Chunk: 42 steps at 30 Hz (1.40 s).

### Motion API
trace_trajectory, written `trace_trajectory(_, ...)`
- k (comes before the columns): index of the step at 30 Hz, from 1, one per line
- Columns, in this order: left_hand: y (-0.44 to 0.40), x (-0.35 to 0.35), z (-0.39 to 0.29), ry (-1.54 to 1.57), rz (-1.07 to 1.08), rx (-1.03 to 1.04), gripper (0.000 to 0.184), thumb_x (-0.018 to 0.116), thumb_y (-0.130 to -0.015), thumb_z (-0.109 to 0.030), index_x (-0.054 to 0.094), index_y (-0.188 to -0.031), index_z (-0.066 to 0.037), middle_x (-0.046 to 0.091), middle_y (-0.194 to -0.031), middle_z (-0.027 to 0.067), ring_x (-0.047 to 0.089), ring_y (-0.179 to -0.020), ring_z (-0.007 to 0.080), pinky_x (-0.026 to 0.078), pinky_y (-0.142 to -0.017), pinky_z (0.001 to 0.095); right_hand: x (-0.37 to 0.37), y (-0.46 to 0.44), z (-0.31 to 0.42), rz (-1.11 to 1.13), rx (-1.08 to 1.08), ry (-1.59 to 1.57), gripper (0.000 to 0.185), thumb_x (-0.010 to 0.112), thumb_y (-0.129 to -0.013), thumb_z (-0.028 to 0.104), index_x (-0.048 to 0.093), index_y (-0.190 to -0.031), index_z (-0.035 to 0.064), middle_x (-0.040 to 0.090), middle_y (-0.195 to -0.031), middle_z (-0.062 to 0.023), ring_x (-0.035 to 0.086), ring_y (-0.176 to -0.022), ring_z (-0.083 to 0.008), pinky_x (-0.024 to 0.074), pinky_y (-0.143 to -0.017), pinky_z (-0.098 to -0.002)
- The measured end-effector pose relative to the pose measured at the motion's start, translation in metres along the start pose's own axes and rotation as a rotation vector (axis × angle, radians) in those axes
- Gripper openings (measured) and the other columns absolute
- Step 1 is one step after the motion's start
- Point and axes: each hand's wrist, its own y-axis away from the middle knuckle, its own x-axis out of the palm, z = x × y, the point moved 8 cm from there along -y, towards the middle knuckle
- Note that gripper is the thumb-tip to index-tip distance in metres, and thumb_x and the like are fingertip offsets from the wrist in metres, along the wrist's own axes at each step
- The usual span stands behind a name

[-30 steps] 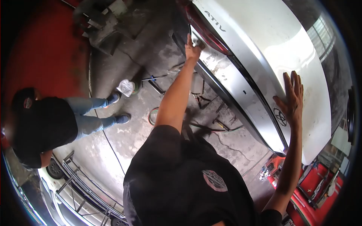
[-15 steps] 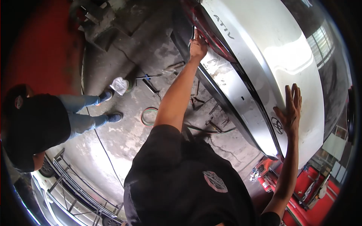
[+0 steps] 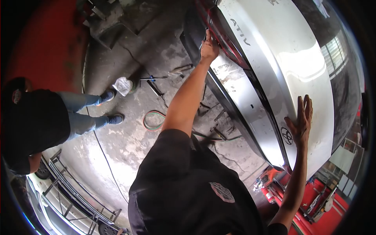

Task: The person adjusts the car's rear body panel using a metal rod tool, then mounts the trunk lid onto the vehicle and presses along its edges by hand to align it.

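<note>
A white car's trunk lid (image 3: 270,66), with ATIV lettering and a round emblem, fills the right side of the head view. My left hand (image 3: 210,47) is at the bumper corner, just under the red tail light (image 3: 224,37). Its index finger points out along the light; the other fingers are partly hidden. Lying flat on the lid beside the emblem (image 3: 287,136), my right hand (image 3: 300,123) is open with its thumb apart. The silver bumper (image 3: 243,94) has scuffed, dirty patches between my arms.
Another person (image 3: 39,117) stands at left in jeans. Several tools (image 3: 154,86) and a looped hose (image 3: 153,120) lie on the concrete floor. A red tool cart (image 3: 317,203) stands at lower right, and a metal frame (image 3: 78,192) beside another vehicle at lower left.
The view has shifted slightly. My left hand remains beside the tail light, and my right hand is still flat by the emblem, a little lower in view.
</note>
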Motion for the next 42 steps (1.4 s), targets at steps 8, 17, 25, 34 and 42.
trace_trajectory(8,0.005,0.029,0.043,0.167,0.036,-0.056,0.086,0.059,-0.089,-0.027,0.006,-0.157,-0.029,0.048,-0.137,0.0315,0.054,-0.121,0.0445,0.042,-0.107,0.0435,-0.003,-0.002,0.004,-0.012,-0.022,-0.001,0.081,0.073,-0.078,0.036,0.043,-0.148,0.0089,0.035,-0.152,-0.0269,0.031,-0.141,-0.0459,0.0274,-0.113,-0.0566)
trace_trajectory(17,-0.004,0.006,0.016,0.204,0.046,-0.066,0.072,0.057,-0.091,-0.031,0.027,-0.155,-0.017,0.046,-0.149,0.0114,0.051,-0.129,0.0325,0.026,-0.119,0.0432,-0.002,-0.002,0.004,-0.003,-0.024,0.001,0.079,0.071,-0.079,0.036,0.043,-0.148,0.0077,0.036,-0.151,-0.0275,0.031,-0.141,-0.0466,0.0259,-0.113,-0.0574)
trace_trajectory(25,0.000,-0.010,0.036,-0.027,-0.109,-0.102,0.079,0.058,-0.083,-0.017,0.024,-0.154,-0.007,0.046,-0.145,0.0250,0.036,-0.138,0.0441,0.034,-0.115,0.0419,-0.005,-0.001,0.003,-0.007,0.010,-0.005,0.080,0.072,-0.078,0.037,0.044,-0.147,0.0088,0.036,-0.151,-0.0274,0.031,-0.140,-0.0478,0.0271,-0.113,-0.0573)
trace_trajectory(34,-0.016,-0.001,0.047,0.228,0.182,-0.109,0.072,0.051,-0.079,-0.010,0.037,-0.149,-0.005,0.035,-0.153,0.0220,0.039,-0.138,0.0391,0.038,-0.112,0.0392,-0.005,-0.001,0.003,-0.012,0.008,0.009,0.079,0.075,-0.078,0.033,0.044,-0.147,0.0097,0.037,-0.150,-0.0272,0.033,-0.139,-0.0467,0.0289,-0.112,-0.0553)
trace_trajectory(42,0.234,0.084,0.207,0.008,0.201,-0.288,0.053,0.057,-0.080,-0.014,0.056,-0.132,-0.006,0.063,-0.121,0.0266,0.060,-0.113,0.0425,0.048,-0.095,0.0489,-0.005,0.002,0.005,-0.036,0.002,0.014,0.080,0.077,-0.076,0.029,0.044,-0.147,0.0117,0.039,-0.150,-0.0259,0.035,-0.139,-0.0446,0.0298,-0.113,-0.0531)
